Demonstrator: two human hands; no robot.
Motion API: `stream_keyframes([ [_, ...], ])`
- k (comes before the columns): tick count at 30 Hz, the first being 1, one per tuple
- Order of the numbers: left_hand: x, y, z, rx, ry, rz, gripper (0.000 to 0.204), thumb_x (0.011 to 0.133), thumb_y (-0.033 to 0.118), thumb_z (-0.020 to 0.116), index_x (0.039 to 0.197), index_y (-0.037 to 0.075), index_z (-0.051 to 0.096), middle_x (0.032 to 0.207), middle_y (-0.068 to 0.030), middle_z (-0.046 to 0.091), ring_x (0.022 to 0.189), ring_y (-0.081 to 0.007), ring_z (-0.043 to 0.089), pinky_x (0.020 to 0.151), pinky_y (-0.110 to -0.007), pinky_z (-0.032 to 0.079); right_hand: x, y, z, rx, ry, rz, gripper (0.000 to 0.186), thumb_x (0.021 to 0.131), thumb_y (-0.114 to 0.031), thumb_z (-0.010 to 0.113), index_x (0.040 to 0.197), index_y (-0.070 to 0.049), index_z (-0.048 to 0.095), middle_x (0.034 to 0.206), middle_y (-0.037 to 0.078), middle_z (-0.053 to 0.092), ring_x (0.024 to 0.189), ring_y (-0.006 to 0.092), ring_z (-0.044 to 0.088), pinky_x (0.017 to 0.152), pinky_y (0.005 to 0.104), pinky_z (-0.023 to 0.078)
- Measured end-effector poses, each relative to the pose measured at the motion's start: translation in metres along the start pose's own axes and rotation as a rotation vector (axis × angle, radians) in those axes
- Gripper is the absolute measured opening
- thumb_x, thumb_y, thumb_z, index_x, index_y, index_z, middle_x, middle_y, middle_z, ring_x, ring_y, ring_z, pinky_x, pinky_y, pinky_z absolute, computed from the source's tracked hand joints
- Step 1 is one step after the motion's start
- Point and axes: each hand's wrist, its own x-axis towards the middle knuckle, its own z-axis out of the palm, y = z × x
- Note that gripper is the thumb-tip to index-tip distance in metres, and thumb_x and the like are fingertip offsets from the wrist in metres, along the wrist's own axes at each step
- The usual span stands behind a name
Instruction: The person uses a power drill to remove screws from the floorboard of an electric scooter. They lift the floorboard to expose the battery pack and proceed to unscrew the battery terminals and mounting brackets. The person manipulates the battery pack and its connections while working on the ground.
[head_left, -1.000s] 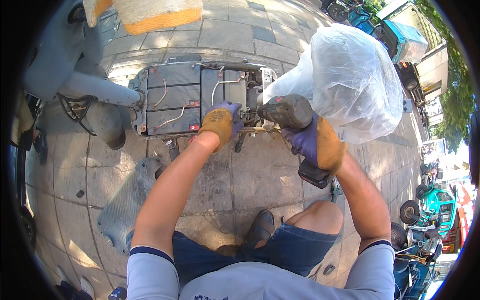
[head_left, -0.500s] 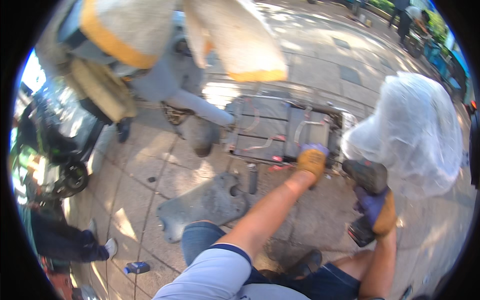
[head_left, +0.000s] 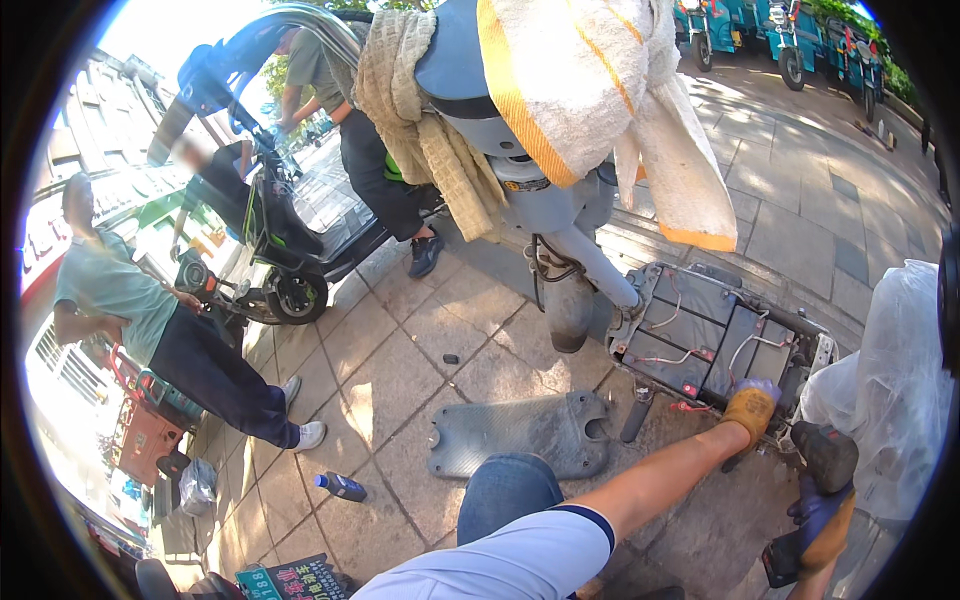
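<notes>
An electric scooter's open deck (head_left: 818,352) holds several grey battery blocks (head_left: 690,318) joined by short wires with red ends. My left hand (head_left: 752,408), in a yellow and purple work glove, is at its near edge, fingers curled in; what they hold, if anything, is hidden. My right hand (head_left: 828,530), in a matching glove, grips a cordless drill (head_left: 825,457). The drill's head points toward the deck's right end; whether its tip touches cannot be made out. Flat on the paving in front of me lies the grey deck cover (head_left: 520,437).
Towels (head_left: 590,100) drape the scooter's front. Clear plastic wrap (head_left: 890,390) bulges beside the drill. A dark cylinder (head_left: 637,415) and a blue bottle (head_left: 341,487) lie on the paving. One person (head_left: 150,300) stands at left; others are near a parked scooter (head_left: 290,270).
The view has swung left, so the deck, my hands and the plastic wrap appear further right. My left hand stays at the deck's edge and my right hand still holds the drill.
</notes>
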Motion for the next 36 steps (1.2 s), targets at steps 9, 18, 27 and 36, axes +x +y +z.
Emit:
stream_keyframes([
  [9, 0.007, 0.003, -0.015, -0.156, -0.097, 0.031, 0.020, 0.090, 0.015, 0.072, 0.110, 0.017, 0.075, 0.111, -0.0116, 0.076, 0.105, -0.0304, 0.075, 0.084, -0.044, 0.061, -0.003, -0.004, -0.007, -0.002, 0.011, 0.045, 0.039, 0.096, -0.029, 0.076, 0.122, -0.002, 0.066, 0.073, 0.005, 0.065, 0.052, 0.0134, 0.059, 0.049, 0.0307, 0.043],
  [18, -0.019, -0.040, 0.028, -0.266, -0.257, 0.114, 0.021, 0.089, 0.011, 0.071, 0.110, 0.010, 0.075, 0.113, -0.0179, 0.076, 0.107, -0.0374, 0.074, 0.087, -0.047, 0.060, -0.023, -0.032, -0.012, -0.007, -0.097, -0.019, 0.040, 0.091, -0.022, 0.078, 0.123, -0.001, 0.065, 0.086, 0.008, 0.069, 0.050, 0.0155, 0.058, 0.046, 0.0301, 0.043],
  [27, -0.040, -0.028, -0.049, -0.357, -0.331, 0.377, 0.022, 0.083, 0.010, 0.071, 0.105, 0.006, 0.075, 0.109, -0.0236, 0.075, 0.104, -0.0418, 0.073, 0.085, -0.048, 0.059, -0.033, -0.043, -0.058, 0.057, 0.018, 0.107, 0.034, 0.091, -0.013, 0.073, 0.121, 0.003, 0.070, 0.091, 0.010, 0.076, 0.057, 0.0144, 0.064, 0.051, 0.0310, 0.051],
  [36, -0.079, -0.006, -0.039, 0.284, -0.355, 0.792, 0.022, 0.095, 0.014, 0.063, 0.116, 0.016, 0.071, 0.109, -0.0104, 0.073, 0.102, -0.0289, 0.074, 0.079, -0.045, 0.055, -0.025, -0.043, -0.063, -0.074, 0.016, 0.200, 0.035, 0.092, -0.023, 0.078, 0.113, 0.004, 0.072, 0.082, 0.007, 0.072, 0.068, 0.0141, 0.068, 0.063, 0.0331, 0.055],
])
